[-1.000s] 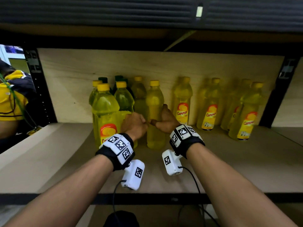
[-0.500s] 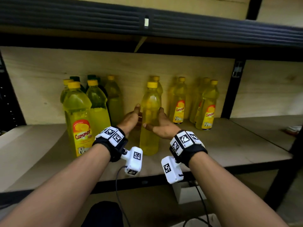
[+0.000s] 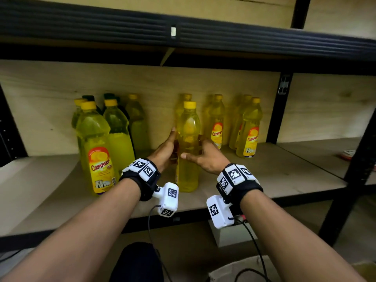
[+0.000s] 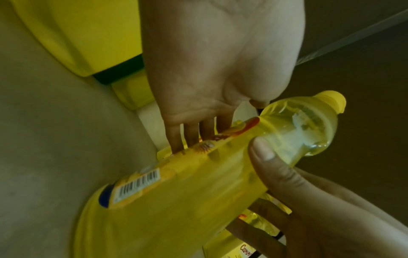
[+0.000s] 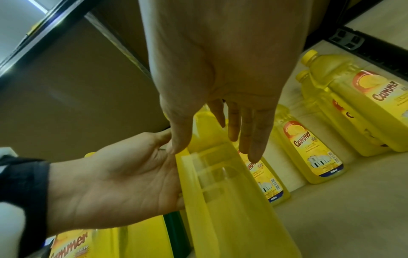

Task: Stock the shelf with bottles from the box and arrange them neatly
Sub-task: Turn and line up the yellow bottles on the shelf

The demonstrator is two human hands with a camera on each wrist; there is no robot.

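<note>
A yellow-capped bottle (image 3: 188, 139) of yellow liquid stands upright near the front middle of the wooden shelf (image 3: 274, 176), its label turned away from me. My left hand (image 3: 165, 149) lies flat on its left side, fingers straight; the left wrist view shows those fingers (image 4: 192, 132) touching the bottle (image 4: 187, 192) by its label. My right hand (image 3: 205, 157) holds the right side, with the thumb (image 4: 264, 153) across the front and the fingers round the back. In the right wrist view the bottle (image 5: 220, 192) is blurred between both hands.
Several matching Cammer bottles (image 3: 97, 143) crowd the left, with dark green-capped ones (image 3: 89, 97) behind. More stand at the back right (image 3: 248, 129). The upper shelf beam (image 3: 183, 33) hangs low and a black post (image 3: 280, 108) bounds the bay. A cardboard box edge (image 3: 234, 269) lies below.
Both hands gripped the bottle a second ago, then opened away from it. Now they are back on its sides, and my view has pulled back and to the right.
</note>
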